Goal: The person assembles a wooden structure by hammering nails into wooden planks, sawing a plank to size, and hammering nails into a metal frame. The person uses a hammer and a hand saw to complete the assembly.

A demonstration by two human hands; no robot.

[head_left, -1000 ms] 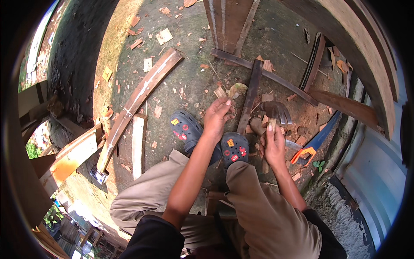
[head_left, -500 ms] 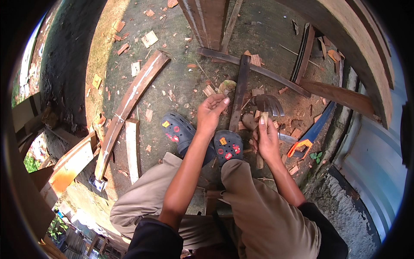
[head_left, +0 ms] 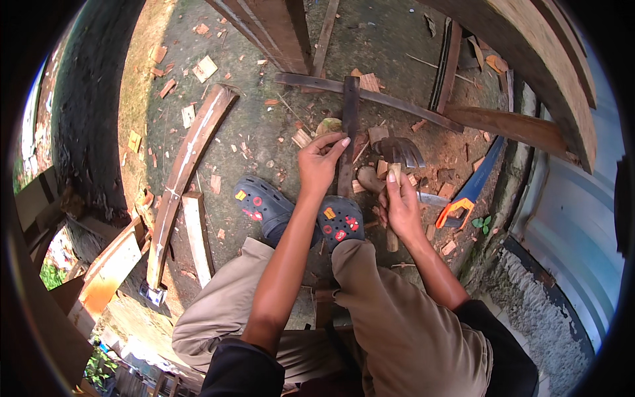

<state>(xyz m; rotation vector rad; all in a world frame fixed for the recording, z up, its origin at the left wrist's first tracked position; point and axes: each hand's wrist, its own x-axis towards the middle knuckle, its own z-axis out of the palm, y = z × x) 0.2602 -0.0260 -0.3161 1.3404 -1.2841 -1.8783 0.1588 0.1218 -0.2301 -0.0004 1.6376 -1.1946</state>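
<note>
My right hand (head_left: 401, 206) is closed around the wooden handle of a claw hammer (head_left: 394, 171), whose dark metal head points away from me. My left hand (head_left: 319, 165) has thumb and forefinger pinched at the edge of a short dark wooden bar (head_left: 349, 109); anything between the fingertips is too small to make out. The short bar lies across a longer dark wooden strip (head_left: 403, 106), its near end by my right shoe. Beneath the right hand, partly hidden, lies a bladed tool (head_left: 431, 199) with a curved brown handle (head_left: 370, 177).
A handsaw (head_left: 477, 180) with an orange handle lies at the right by the wall. On the left are a long plank (head_left: 185, 169) and a shorter board (head_left: 197, 231). A thick wooden post (head_left: 284, 36) stands ahead, and a beam (head_left: 549, 73) arches at upper right. Wood chips litter the floor.
My left hand has moved its pinched fingertips against the short dark bar. The right hand still holds the hammer. The whole view has shifted slightly, so the floor things appear further left and higher.
</note>
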